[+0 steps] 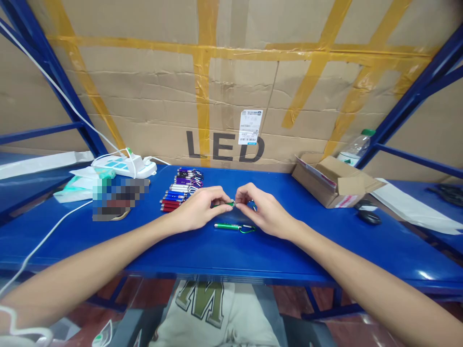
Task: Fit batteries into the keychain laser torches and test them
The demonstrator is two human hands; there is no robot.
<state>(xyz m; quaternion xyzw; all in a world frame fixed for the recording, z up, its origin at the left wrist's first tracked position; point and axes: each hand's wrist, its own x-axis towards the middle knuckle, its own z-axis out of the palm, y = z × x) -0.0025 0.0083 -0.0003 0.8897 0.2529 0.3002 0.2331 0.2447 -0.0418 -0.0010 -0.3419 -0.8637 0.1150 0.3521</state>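
At the middle of the frame, the left hand pinches a slim green tube between thumb and fingertips, while the right hand brings thumb and forefinger together at its right end, where a small silvery part shows; how firmly they grip is too small to tell. Just below, a second green tube lies on the bench, its looped clip toward the right. With so little of the held tube between the fingertips, a slip or uneven pull could send it or a small part dropping onto the smooth, glossy surface and rolling toward the lower edge. A dropping wrist could nudge the second green tube aside, and the left hand, close beside the row of coloured tubes at centre left, could knock that row askew.
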